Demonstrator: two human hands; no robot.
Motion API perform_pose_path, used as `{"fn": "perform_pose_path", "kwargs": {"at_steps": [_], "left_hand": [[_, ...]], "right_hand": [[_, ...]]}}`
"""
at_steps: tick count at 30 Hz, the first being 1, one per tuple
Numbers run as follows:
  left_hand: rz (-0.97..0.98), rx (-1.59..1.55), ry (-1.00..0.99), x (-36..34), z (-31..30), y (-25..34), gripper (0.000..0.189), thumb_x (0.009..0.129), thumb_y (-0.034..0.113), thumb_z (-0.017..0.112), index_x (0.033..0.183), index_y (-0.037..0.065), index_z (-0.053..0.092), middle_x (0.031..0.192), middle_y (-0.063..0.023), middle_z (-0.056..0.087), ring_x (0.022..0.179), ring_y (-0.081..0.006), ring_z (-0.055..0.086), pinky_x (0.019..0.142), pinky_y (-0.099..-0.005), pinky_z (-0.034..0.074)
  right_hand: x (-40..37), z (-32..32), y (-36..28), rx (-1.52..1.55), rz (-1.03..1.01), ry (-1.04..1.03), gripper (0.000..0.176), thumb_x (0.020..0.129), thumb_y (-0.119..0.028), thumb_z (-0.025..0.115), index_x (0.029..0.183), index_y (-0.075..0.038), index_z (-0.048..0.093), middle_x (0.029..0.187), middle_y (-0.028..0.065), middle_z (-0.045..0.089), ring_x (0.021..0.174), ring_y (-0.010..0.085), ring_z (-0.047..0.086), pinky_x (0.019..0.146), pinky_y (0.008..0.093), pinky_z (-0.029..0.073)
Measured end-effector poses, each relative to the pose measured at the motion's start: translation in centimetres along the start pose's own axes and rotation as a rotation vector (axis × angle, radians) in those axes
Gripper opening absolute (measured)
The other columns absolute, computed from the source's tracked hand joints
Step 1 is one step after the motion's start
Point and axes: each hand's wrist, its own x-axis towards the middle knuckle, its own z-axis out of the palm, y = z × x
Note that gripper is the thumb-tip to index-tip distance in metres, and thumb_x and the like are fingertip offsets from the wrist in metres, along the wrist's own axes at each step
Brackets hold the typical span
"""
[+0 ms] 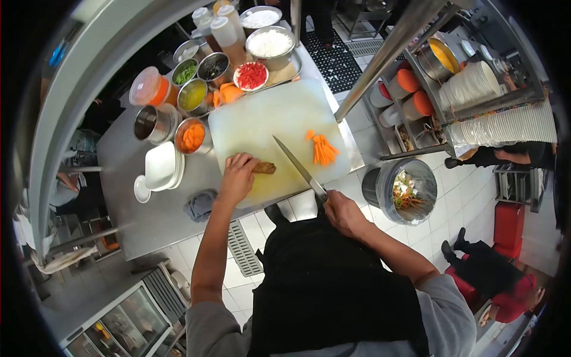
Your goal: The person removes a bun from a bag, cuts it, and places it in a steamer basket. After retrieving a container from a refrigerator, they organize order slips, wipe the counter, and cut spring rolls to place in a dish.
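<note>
My left hand (239, 172) rests on the cutting board (262, 125), its fingers closed around one end of a short brown piece of food (264, 168). Wrapped round a handle at the board's near edge, my right hand (344, 212) grips a kitchen knife (299, 168). The long blade points away from me and to the left, over the board, to the right of the brown piece. Orange strips, like cut carrot (324, 152), lie in a small pile on the board's right side.
Beyond the board stand metal bowls, squeeze bottles (224, 31) and a bowl of chopped red pieces (251, 76). White dishes (162, 166) and a grey cloth (200, 205) lie at left. A lined waste bin (410, 193) stands right; a metal post (386, 59) rises near the table corner.
</note>
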Motion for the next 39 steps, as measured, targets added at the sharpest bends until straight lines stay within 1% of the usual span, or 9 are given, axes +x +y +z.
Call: {"fn": "perform_pose_path", "kwargs": {"at_steps": [1, 3, 6, 10, 18, 27, 32, 37, 39], "left_hand": [[-0.009, -0.008, 0.008, -0.3, -0.1, 0.5, 0.04, 0.071, -0.001, 0.065, 0.111, 0.006, 0.065, 0.109, -0.0082, 0.058, 0.11, -0.0282, 0.053, 0.097, -0.0424, 0.039], [0.003, 0.114, 0.237, -0.6, -0.4, 1.5, 0.037, 0.072, 0.002, 0.066, 0.109, 0.006, 0.065, 0.114, -0.0097, 0.055, 0.113, -0.0311, 0.051, 0.097, -0.045, 0.038], [-0.06, 0.006, 0.291, -1.3, 0.1, 2.8, 0.03, 0.074, 0.005, 0.067, 0.104, 0.006, 0.064, 0.114, -0.0106, 0.053, 0.111, -0.0329, 0.05, 0.095, -0.0472, 0.037], [-0.09, -0.02, 0.301, -1.2, 2.2, 3.0, 0.023, 0.077, 0.007, 0.067, 0.1, 0.006, 0.064, 0.109, -0.0098, 0.053, 0.105, -0.0311, 0.05, 0.092, -0.046, 0.037], [-0.104, 0.023, 0.398, -0.5, 3.1, 3.5, 0.015, 0.079, 0.008, 0.067, 0.093, 0.006, 0.064, 0.099, -0.0081, 0.051, 0.099, -0.0285, 0.049, 0.09, -0.0443, 0.034], [-0.161, 0.005, 0.472, -0.8, 4.5, 3.3, 0.018, 0.075, 0.009, 0.068, 0.093, 0.009, 0.064, 0.1, -0.0066, 0.051, 0.102, -0.0281, 0.049, 0.094, -0.0467, 0.033], [-0.185, -0.014, 0.492, -1.2, 4.9, 3.6, 0.019, 0.075, 0.009, 0.067, 0.093, 0.009, 0.064, 0.1, -0.0064, 0.052, 0.103, -0.0283, 0.05, 0.094, -0.0468, 0.033], [-0.146, -0.076, 0.6, -0.5, 4.5, 3.0, 0.019, 0.074, 0.007, 0.066, 0.093, 0.008, 0.064, 0.099, -0.0069, 0.052, 0.102, -0.0289, 0.051, 0.093, -0.0454, 0.034], [-0.159, -0.086, 0.574, -1.3, 4.4, 2.4, 0.02, 0.074, 0.007, 0.066, 0.093, 0.007, 0.064, 0.099, -0.0072, 0.052, 0.101, -0.0292, 0.05, 0.09, -0.0446, 0.035]], "right_hand": [[0.0, 0.3, -0.4, -0.01, -0.002, -0.01, 0.023, 0.093, -0.012, 0.056, 0.11, 0.001, 0.047, 0.09, 0.0286, 0.059, 0.076, 0.0494, 0.06, 0.068, 0.057, 0.05], [0.3, 0.6, -1.0, -0.005, 0.041, -0.01, 0.023, 0.094, -0.013, 0.054, 0.109, 0.001, 0.046, 0.092, 0.0301, 0.061, 0.077, 0.0491, 0.062, 0.069, 0.0571, 0.05], [0.9, 1.7, 0.1, -0.149, -0.002, -0.077, 0.023, 0.094, -0.014, 0.054, 0.11, 0.001, 0.046, 0.095, 0.0305, 0.063, 0.076, 0.049, 0.063, 0.069, 0.0568, 0.051], [1.8, 1.5, -2.6, -0.184, -0.044, -0.019, 0.026, 0.094, -0.015, 0.054, 0.112, 0.001, 0.044, 0.089, 0.0291, 0.063, 0.075, 0.048, 0.063, 0.068, 0.0569, 0.051], [3.8, 2.0, -4.8, -0.298, -0.04, -0.127, 0.028, 0.094, -0.016, 0.055, 0.113, 0.0, 0.043, 0.083, 0.0278, 0.06, 0.07, 0.0455, 0.063, 0.062, 0.0544, 0.052], [-1.1, -1.1, -4.7, -0.428, -0.036, -0.197, 0.022, 0.094, -0.016, 0.055, 0.104, -0.001, 0.043, 0.071, 0.0228, 0.061, 0.06, 0.0443, 0.063, 0.051, 0.0527, 0.052], [5.4, 5.6, -0.8, -0.342, -0.038, -0.145, 0.023, 0.093, -0.015, 0.054, 0.105, 0.002, 0.044, 0.069, 0.0244, 0.063, 0.063, 0.0436, 0.064, 0.054, 0.0544, 0.051], [7.1, 3.8, -3.7, -0.344, -0.047, -0.159, 0.026, 0.093, -0.014, 0.056, 0.106, 0.004, 0.043, 0.069, 0.0246, 0.064, 0.065, 0.0448, 0.064, 0.059, 0.0553, 0.052], [6.9, 3.1, -4.9, -0.332, -0.056, -0.176, 0.027, 0.092, -0.014, 0.056, 0.107, 0.004, 0.043, 0.07, 0.0247, 0.064, 0.066, 0.0448, 0.065, 0.061, 0.055, 0.052]]}}
